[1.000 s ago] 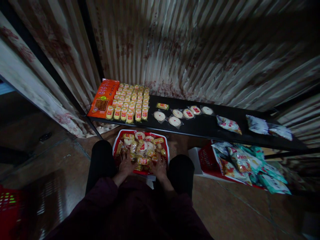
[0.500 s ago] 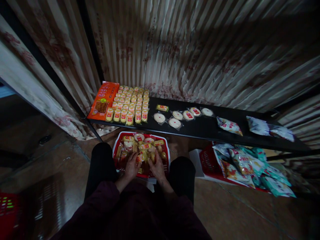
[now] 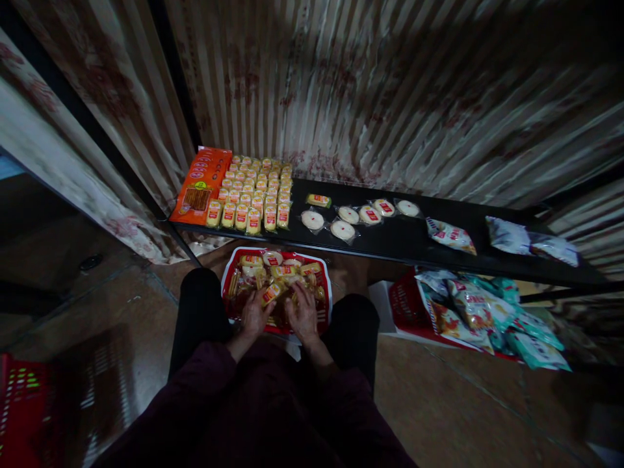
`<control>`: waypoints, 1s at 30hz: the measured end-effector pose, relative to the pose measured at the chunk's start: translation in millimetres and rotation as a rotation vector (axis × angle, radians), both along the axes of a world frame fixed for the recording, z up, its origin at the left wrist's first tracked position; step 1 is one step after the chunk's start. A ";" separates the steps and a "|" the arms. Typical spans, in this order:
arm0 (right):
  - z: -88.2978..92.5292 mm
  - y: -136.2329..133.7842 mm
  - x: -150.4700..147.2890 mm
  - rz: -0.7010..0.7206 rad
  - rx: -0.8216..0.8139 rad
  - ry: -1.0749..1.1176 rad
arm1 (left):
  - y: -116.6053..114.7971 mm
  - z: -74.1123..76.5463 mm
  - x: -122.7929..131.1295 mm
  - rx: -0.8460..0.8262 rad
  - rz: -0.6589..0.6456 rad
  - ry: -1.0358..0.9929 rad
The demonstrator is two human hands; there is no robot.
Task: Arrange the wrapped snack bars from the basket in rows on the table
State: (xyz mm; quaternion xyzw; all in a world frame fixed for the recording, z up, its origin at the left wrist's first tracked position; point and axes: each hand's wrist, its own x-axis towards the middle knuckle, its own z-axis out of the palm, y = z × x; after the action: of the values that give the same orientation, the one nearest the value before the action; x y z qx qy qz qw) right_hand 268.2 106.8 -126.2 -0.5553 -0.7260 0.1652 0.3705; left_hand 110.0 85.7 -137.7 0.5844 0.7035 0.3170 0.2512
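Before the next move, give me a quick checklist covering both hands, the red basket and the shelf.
1. Left hand at a yellow pack: ok, the pack is at its fingers.
2. Firm grip on that pack: cannot tell.
3. Right hand free of packs: cannot tell; its palm side is hidden.
4. Basket between the knees: ok.
5. Basket contents sorted by kind: not ok; round packs and yellow ones lie mixed.
6. Rows of yellow packs in order on the shelf: ok.

Both forearms (image 3: 238, 346) are stretched forward and angled inward between the parted knees (image 3: 201, 296). The left grip (image 3: 254, 316) is curled inward in a pinch; the right grip (image 3: 302, 313) is held palm down, its fingers extended and slightly bent.
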 end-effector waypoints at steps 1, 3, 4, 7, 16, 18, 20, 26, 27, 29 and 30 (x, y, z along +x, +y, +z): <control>1.4 -1.0 -1.0 0.007 -0.021 0.026 | -0.9 1.6 1.4 0.019 -0.002 -0.011; 3.4 -3.2 -2.8 0.026 -0.096 0.100 | -2.8 5.1 4.2 0.043 0.002 -0.027; 4.2 -4.3 -3.7 0.031 -0.146 0.142 | -3.8 6.9 5.6 0.043 0.004 -0.033; 6.7 -6.8 -7.1 0.037 -0.292 0.254 | -6.7 11.1 9.4 0.021 -0.027 -0.055; 15.0 4.6 -16.7 -0.051 -0.526 0.569 | -9.3 18.4 15.0 0.052 -0.038 -0.273; 16.3 7.1 -17.8 -0.064 -0.552 0.626 | -8.3 20.6 16.7 0.024 0.007 -0.345; 16.2 7.6 -18.4 -0.080 -0.556 0.671 | -7.6 22.0 18.2 0.004 0.034 -0.394; 7.7 2.7 -16.7 -0.112 -0.646 0.743 | -6.5 19.2 22.1 0.005 0.050 -0.421; 6.0 2.2 -16.2 -0.102 -0.664 0.758 | -5.8 18.2 22.9 0.002 0.059 -0.424; 3.4 1.7 -15.4 -0.050 -0.677 0.797 | -3.4 16.7 24.3 0.002 0.076 -0.423; 2.6 1.8 -15.0 -0.019 -0.680 0.818 | -2.0 16.4 24.9 0.002 0.080 -0.418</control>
State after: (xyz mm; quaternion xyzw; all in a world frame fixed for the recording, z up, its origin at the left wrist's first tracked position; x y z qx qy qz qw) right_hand 253.2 108.5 -123.7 -0.5408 -0.4229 0.5908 0.4239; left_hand 134.9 83.7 -121.3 0.4778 0.6584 0.4419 0.3781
